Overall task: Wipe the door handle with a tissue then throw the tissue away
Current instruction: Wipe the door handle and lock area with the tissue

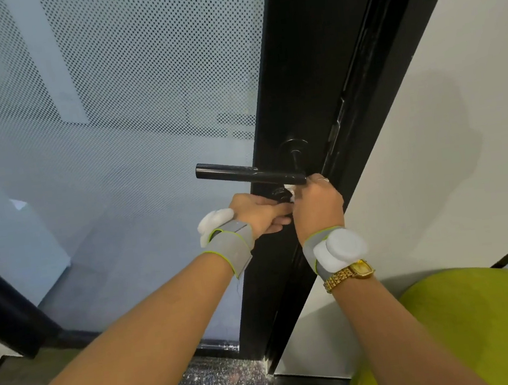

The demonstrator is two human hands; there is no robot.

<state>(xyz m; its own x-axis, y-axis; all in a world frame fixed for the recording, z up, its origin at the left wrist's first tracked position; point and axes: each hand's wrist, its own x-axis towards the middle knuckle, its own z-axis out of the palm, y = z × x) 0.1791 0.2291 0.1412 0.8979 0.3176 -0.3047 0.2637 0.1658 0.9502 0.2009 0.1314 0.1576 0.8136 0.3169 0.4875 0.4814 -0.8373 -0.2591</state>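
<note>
Fingers of both hands pinch crumpled white tissue (291, 191) beneath the smooth, black cylindrical door handle (244, 174).

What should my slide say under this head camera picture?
Both hands hold a white tissue under the black door handle.

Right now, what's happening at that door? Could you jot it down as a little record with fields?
place: black-framed door with a dotted glass panel
door handle: black lever, horizontal, pointing left
tissue: white, only a scrap visible between the hands, just below the handle's right end
left hand: below the handle, at the lock area; grip hidden
right hand: fingers curled at the handle's right end, against the tissue
wrists: grey bands; gold watch on the right
tissue thrown away: not yet
</note>
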